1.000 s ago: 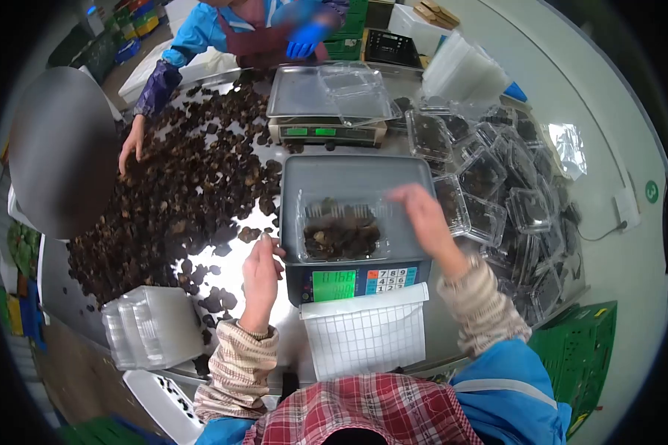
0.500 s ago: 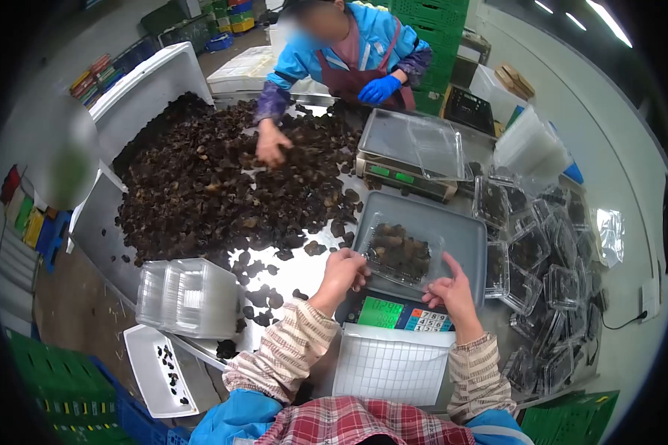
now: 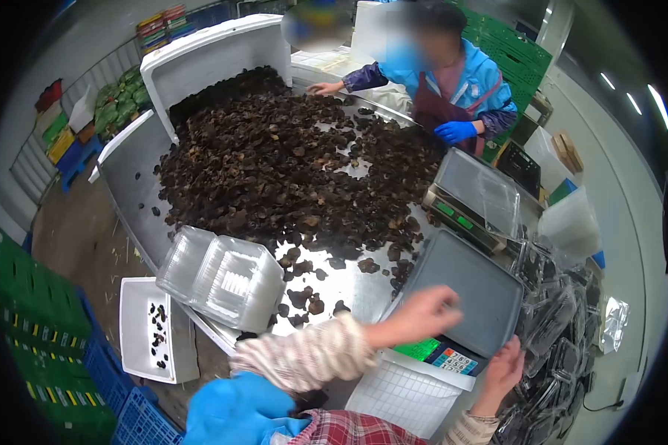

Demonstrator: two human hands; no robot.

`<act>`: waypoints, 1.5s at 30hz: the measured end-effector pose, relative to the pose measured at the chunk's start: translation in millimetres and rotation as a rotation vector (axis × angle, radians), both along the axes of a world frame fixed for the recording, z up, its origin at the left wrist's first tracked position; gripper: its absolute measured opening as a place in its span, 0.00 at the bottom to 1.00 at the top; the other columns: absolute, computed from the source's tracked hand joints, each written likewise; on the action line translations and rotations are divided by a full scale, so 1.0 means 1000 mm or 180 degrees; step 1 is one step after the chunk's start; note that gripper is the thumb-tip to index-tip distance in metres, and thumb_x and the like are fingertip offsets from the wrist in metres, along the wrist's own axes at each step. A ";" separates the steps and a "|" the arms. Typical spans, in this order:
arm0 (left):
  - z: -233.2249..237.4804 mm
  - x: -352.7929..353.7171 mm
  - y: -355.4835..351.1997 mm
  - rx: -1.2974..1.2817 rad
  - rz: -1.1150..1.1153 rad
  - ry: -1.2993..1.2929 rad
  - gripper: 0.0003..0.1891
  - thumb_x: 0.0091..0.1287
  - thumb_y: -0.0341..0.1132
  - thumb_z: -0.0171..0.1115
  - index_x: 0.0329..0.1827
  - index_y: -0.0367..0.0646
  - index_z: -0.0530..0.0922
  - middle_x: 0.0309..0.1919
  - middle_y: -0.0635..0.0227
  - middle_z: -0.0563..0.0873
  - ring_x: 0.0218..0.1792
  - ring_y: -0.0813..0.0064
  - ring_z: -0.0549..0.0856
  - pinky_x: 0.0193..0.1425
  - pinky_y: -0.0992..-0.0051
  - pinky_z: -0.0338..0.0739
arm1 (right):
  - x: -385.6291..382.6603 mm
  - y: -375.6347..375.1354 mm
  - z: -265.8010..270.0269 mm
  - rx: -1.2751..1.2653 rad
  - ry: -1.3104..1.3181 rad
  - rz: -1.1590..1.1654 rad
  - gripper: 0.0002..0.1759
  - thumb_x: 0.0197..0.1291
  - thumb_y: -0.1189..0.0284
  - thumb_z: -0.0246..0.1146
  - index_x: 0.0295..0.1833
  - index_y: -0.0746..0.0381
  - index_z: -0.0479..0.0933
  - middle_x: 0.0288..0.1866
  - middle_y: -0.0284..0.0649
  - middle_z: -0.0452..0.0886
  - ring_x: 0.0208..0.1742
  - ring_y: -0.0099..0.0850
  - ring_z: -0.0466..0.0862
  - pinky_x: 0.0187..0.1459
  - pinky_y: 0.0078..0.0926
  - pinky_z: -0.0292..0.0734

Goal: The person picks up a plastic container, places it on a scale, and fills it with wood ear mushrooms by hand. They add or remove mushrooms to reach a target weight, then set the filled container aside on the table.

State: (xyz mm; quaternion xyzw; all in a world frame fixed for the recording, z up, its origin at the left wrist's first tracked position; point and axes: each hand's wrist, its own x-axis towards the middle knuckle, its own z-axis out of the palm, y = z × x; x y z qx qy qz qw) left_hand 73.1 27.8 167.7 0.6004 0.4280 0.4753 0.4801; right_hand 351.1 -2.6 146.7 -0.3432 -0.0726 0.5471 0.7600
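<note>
My left hand (image 3: 421, 319) is slightly blurred above the front left of the grey weighing scale tray (image 3: 464, 285). Its fingers point right, a little apart, and nothing shows in them. My right hand (image 3: 503, 374) is beside the scale's front right corner, close to a pile of filled clear plastic boxes (image 3: 545, 326). Its fingers are bent and apart, with nothing visible in them. The scale's tray is bare. Its green display (image 3: 417, 348) is partly hidden by my left wrist, and its keypad (image 3: 455, 361) shows between my hands.
Dark brown, wood-ear-like fungus (image 3: 267, 170) is heaped on a metal table (image 3: 349, 285). Stacked clear trays (image 3: 226, 278) stand at its left edge above a white foam box (image 3: 145, 334). Across the table, a co-worker (image 3: 453, 89) reaches into the heap beside a second scale (image 3: 476, 189).
The filled box has left the scale tray. Both hands have come apart from it, my left moving right over the scale. The view has turned, and the co-worker's bare hand is farther back.
</note>
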 end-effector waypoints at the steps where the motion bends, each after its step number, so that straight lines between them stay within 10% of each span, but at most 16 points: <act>1: -0.005 -0.035 0.009 0.0190 0.0432 0.0326 0.14 0.59 0.37 0.65 0.44 0.39 0.78 0.38 0.65 0.80 0.36 0.76 0.82 0.39 0.77 0.78 | -0.037 -0.004 0.011 0.0006 -0.0121 0.0383 0.23 0.66 0.68 0.55 0.64 0.63 0.64 0.52 0.46 0.77 0.36 0.31 0.80 0.34 0.23 0.78; 6: 0.023 -0.248 0.040 -0.0224 0.2693 0.1188 0.25 0.57 0.44 0.66 0.51 0.34 0.77 0.37 0.58 0.85 0.36 0.65 0.85 0.43 0.69 0.78 | -0.162 -0.021 -0.023 0.0522 -0.1874 0.2604 0.33 0.60 0.75 0.60 0.69 0.65 0.57 0.54 0.51 0.76 0.46 0.36 0.82 0.44 0.30 0.81; 10: -0.051 -0.431 0.020 -0.1044 0.3997 0.2517 0.41 0.53 0.62 0.62 0.62 0.37 0.70 0.55 0.44 0.77 0.59 0.50 0.75 0.62 0.61 0.69 | -0.209 -0.023 -0.047 0.0135 -0.2002 0.3403 0.37 0.55 0.82 0.63 0.70 0.64 0.58 0.54 0.47 0.75 0.47 0.29 0.80 0.47 0.22 0.77; 14: -0.103 -0.536 -0.016 -0.1864 0.4475 0.1969 0.50 0.52 0.68 0.61 0.67 0.35 0.64 0.61 0.44 0.73 0.64 0.50 0.70 0.67 0.64 0.63 | -0.217 -0.013 -0.055 -0.0017 -0.2152 0.3650 0.35 0.58 0.82 0.61 0.70 0.65 0.56 0.55 0.47 0.75 0.47 0.31 0.81 0.46 0.27 0.80; 19: -0.207 -0.598 0.053 -0.1486 0.3573 0.1144 0.47 0.54 0.63 0.62 0.65 0.30 0.66 0.58 0.48 0.76 0.61 0.59 0.74 0.65 0.69 0.65 | -0.233 0.002 -0.082 -0.0370 -0.2242 0.3837 0.35 0.58 0.84 0.61 0.70 0.65 0.56 0.55 0.47 0.75 0.47 0.30 0.81 0.46 0.26 0.80; 20: -0.119 -0.513 0.063 -0.1221 0.2749 0.0555 0.41 0.55 0.61 0.62 0.58 0.29 0.73 0.52 0.52 0.80 0.54 0.65 0.78 0.61 0.70 0.69 | -0.241 0.002 -0.091 -0.0459 -0.2315 0.3661 0.35 0.57 0.84 0.61 0.69 0.66 0.56 0.54 0.47 0.75 0.46 0.30 0.81 0.45 0.26 0.80; 23: -0.146 -0.480 0.105 -0.1697 0.2644 0.0741 0.35 0.55 0.58 0.65 0.49 0.30 0.80 0.48 0.58 0.84 0.49 0.70 0.81 0.57 0.70 0.71 | -0.286 0.017 -0.118 -0.0474 -0.2507 0.3420 0.37 0.54 0.82 0.65 0.68 0.66 0.58 0.54 0.48 0.75 0.46 0.29 0.80 0.44 0.23 0.78; 24: -0.081 -0.420 0.115 -0.2277 0.2450 0.1579 0.35 0.54 0.58 0.65 0.49 0.30 0.80 0.47 0.56 0.84 0.51 0.67 0.81 0.57 0.70 0.71 | -0.302 0.022 -0.119 -0.0396 -0.2942 0.3254 0.38 0.52 0.79 0.67 0.68 0.67 0.60 0.54 0.48 0.75 0.48 0.28 0.79 0.44 0.21 0.77; 26: -0.145 -0.396 0.159 -0.1624 0.1802 0.1755 0.43 0.52 0.66 0.62 0.60 0.36 0.73 0.49 0.52 0.82 0.53 0.61 0.80 0.58 0.68 0.71 | -0.337 0.038 -0.111 -0.0276 -0.3399 0.3309 0.36 0.49 0.77 0.70 0.64 0.68 0.64 0.54 0.49 0.73 0.51 0.35 0.77 0.48 0.29 0.76; 29: -0.104 -0.308 0.177 -0.1825 0.1069 0.2408 0.55 0.50 0.72 0.58 0.72 0.41 0.55 0.62 0.39 0.69 0.65 0.49 0.68 0.67 0.65 0.65 | -0.373 0.059 -0.119 0.1368 -0.5586 0.2323 0.31 0.48 0.69 0.68 0.58 0.67 0.69 0.52 0.52 0.72 0.52 0.47 0.72 0.53 0.43 0.69; 35: -0.030 -0.341 0.146 -0.1120 -0.0977 0.2426 0.44 0.52 0.62 0.66 0.68 0.45 0.67 0.61 0.54 0.75 0.61 0.60 0.75 0.64 0.69 0.69 | -0.375 0.054 -0.169 0.1110 -0.6542 0.2023 0.21 0.55 0.57 0.61 0.48 0.60 0.73 0.45 0.53 0.71 0.46 0.54 0.73 0.45 0.53 0.68; 38: -0.011 -0.429 0.147 -0.0611 0.1851 0.2780 0.27 0.48 0.52 0.69 0.46 0.43 0.82 0.42 0.57 0.85 0.43 0.60 0.84 0.49 0.69 0.78 | -0.375 0.052 -0.174 0.1116 -0.6072 0.2080 0.20 0.56 0.58 0.60 0.48 0.60 0.73 0.42 0.53 0.76 0.43 0.55 0.75 0.44 0.54 0.69; 40: -0.038 -0.514 0.152 0.0066 0.3428 0.3546 0.33 0.50 0.57 0.67 0.55 0.43 0.78 0.50 0.55 0.82 0.52 0.58 0.81 0.56 0.65 0.75 | -0.376 0.047 -0.170 0.0683 -0.6141 0.2501 0.21 0.56 0.59 0.60 0.49 0.60 0.72 0.44 0.54 0.76 0.45 0.56 0.75 0.46 0.55 0.67; 42: -0.055 -0.579 0.151 -0.1121 0.4066 0.3295 0.47 0.50 0.68 0.61 0.69 0.48 0.64 0.63 0.45 0.69 0.66 0.48 0.66 0.68 0.58 0.60 | -0.377 0.051 -0.158 -0.0062 -0.6097 0.3453 0.24 0.55 0.58 0.61 0.54 0.58 0.70 0.45 0.53 0.78 0.51 0.56 0.75 0.48 0.58 0.66; 45: -0.078 -0.597 0.164 -0.1999 0.3888 0.3090 0.50 0.52 0.75 0.52 0.74 0.54 0.56 0.71 0.48 0.58 0.72 0.51 0.56 0.73 0.55 0.50 | -0.369 0.052 -0.175 0.0875 -0.6490 0.2482 0.29 0.55 0.56 0.61 0.61 0.55 0.68 0.51 0.55 0.77 0.54 0.56 0.75 0.51 0.65 0.63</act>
